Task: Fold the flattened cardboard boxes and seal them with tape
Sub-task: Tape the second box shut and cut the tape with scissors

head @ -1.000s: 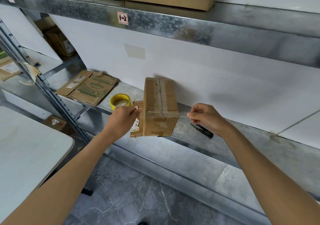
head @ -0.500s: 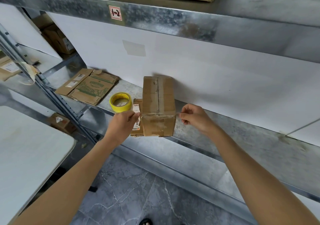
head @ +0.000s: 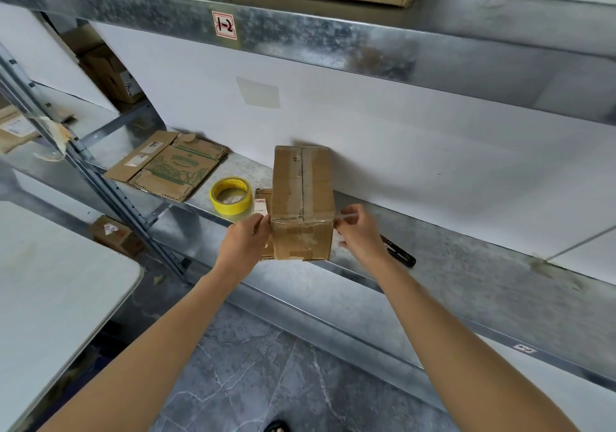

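**Both grips pinch a strip of tape across the box**

A folded cardboard box (head: 302,195) stands on the metal shelf (head: 466,265), directly between the two grips. A strip of clear tape (head: 298,221) runs across the box at the fold between its top and its near face, crossing the middle seam.

The left grip (head: 245,241) sits against the box's left side, with thumb and fingers closed together on the left end of the strip at the box's corner. The right grip (head: 358,231) is just beside the box's right side, its fingers pinched on the other end of the strip, which reaches a little past the box's corner.

Beyond the left grip, a yellow roll of tape (head: 231,195) lies flat on the shelf, and a small piece of cardboard (head: 262,198) with a white label stands touching the box's left side. Farther left of that grip lie flattened boxes (head: 170,168). A black cutter (head: 400,255) lies on the shelf just behind the right wrist.
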